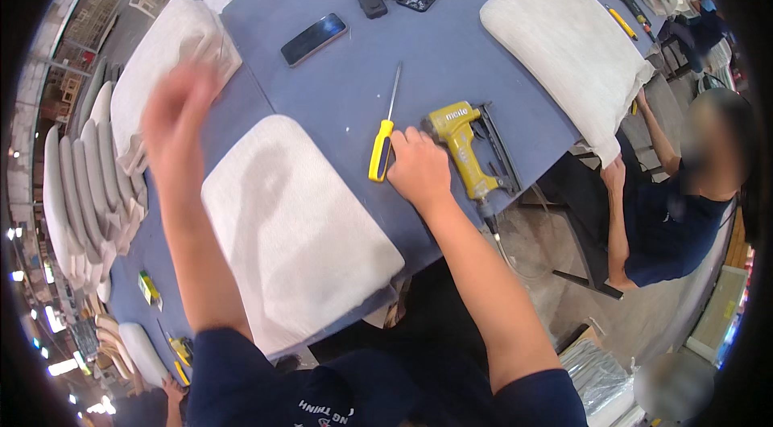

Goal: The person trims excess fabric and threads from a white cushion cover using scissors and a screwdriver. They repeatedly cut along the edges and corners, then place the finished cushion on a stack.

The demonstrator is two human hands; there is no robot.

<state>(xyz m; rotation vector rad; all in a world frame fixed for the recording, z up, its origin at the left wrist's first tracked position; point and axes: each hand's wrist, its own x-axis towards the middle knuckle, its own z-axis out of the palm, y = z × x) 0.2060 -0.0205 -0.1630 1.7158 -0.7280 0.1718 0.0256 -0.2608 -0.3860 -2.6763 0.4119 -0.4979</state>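
Note:
My left hand [187, 101] is raised at the left, over the edge of a fabric-covered cushion, its fingers smeared by motion. My right hand [420, 165] rests on the blue table with its fingers curled in; whatever they hold, if anything, is hidden. Right beside it on the left lies a yellow-handled screwdriver [382, 149], its shaft pointing away. Just right of the hand, a yellow pneumatic staple gun [460, 141] lies on its side with a hose at its handle. Between my forearms, a pale fabric-covered seat cushion [294, 242] lies on the near table edge.
On the table [322, 97] lie a phone [314, 39] and small black items [372, 2]. Across to the right, a co-worker [676, 202] grips the fabric of another cushion [564, 49]. Stacked cushions [80, 193] stand at the left, near another pale cushion [145, 81].

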